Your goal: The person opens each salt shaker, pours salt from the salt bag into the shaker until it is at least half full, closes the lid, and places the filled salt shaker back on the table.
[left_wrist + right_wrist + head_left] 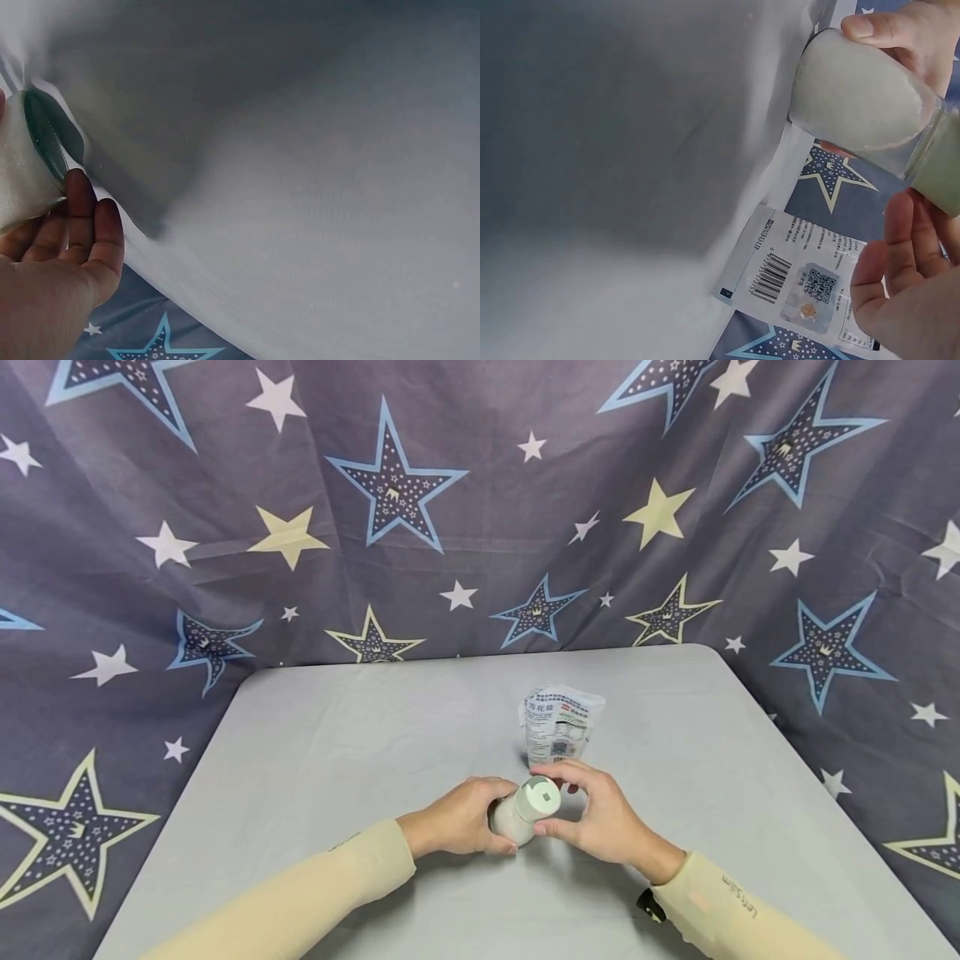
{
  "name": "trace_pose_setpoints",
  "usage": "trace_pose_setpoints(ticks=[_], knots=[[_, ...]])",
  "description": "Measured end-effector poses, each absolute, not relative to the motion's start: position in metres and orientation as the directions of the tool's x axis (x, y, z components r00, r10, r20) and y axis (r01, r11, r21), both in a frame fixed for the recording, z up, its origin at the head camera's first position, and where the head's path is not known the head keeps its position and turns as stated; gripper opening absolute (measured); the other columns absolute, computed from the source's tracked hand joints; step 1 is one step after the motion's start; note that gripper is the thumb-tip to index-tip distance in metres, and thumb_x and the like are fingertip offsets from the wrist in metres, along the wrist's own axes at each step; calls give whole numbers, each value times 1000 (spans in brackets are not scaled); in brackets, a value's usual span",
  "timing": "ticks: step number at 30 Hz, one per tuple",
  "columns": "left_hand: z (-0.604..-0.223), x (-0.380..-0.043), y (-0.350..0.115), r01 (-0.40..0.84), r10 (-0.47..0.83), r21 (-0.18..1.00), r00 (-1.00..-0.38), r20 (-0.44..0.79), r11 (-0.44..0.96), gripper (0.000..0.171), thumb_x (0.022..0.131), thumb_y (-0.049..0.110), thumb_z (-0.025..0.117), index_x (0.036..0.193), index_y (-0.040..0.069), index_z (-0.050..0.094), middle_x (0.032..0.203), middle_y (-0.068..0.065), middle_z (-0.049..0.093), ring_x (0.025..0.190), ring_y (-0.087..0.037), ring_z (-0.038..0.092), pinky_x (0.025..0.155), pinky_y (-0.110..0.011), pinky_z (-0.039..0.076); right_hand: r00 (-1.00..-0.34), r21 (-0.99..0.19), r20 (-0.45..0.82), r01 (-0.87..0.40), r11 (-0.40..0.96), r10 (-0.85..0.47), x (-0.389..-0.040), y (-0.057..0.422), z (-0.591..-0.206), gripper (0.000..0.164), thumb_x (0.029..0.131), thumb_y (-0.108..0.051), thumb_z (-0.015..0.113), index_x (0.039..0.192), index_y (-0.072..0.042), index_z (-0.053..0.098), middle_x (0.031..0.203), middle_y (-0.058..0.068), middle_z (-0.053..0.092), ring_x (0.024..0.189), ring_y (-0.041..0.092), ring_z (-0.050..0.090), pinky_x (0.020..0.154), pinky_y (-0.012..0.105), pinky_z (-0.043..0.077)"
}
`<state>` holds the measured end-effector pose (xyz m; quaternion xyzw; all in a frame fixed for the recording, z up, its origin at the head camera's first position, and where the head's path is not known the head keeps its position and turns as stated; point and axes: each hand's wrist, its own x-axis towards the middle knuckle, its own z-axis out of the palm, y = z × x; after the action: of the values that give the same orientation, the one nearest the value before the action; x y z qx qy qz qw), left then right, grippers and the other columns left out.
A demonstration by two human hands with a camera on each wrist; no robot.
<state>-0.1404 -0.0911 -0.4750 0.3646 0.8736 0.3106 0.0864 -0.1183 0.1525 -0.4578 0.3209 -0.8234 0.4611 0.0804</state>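
Observation:
A clear jar (855,94) filled with white, salt-like grains stands tilted above the table in the head view, its pale green cap (538,797) toward the right. My left hand (468,817) grips the jar's body from the left side. At the cap, my right hand (600,814) has its index finger on the far side and its thumb on the near side. In the left wrist view the jar's base (54,135) shows beside the left fingers (82,210). Right behind the hands is a white printed pouch (558,727), standing upright.
A light grey table (360,727) lies beneath everything. Around its back and sides hangs a dark curtain (480,527) with a star pattern. A small black object (651,906) is at the right sleeve's cuff.

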Motion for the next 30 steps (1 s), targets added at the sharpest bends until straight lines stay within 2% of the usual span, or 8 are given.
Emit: trace_pose_setpoints(ticks=[10,15,30], knots=[[-475,-141,-91,583,689,603,-721,76,544,61,71,26,96,124,12,68,114,6,69,100,-5,61,90,-26,50,-797,-707,438,-591,388,-416,-119,150,-459,56,67,-24,98,116,-17,72,113,-10,72,95,9,63,78,36,49],[-476,-142,-92,585,691,608,-719,81,537,60,71,26,96,123,13,68,113,7,69,99,-5,61,90,-27,51,-808,-717,433,-577,391,-399,-118,148,-459,53,66,-26,98,111,-19,71,109,-13,72,91,9,63,78,37,49],[-475,-141,-92,580,692,616,-718,76,533,58,71,25,95,121,14,69,110,8,69,97,-5,61,88,-25,51,-818,-696,460,-574,431,-346,-116,143,-464,47,65,-32,99,96,-26,65,90,-18,66,80,9,58,73,31,47]])
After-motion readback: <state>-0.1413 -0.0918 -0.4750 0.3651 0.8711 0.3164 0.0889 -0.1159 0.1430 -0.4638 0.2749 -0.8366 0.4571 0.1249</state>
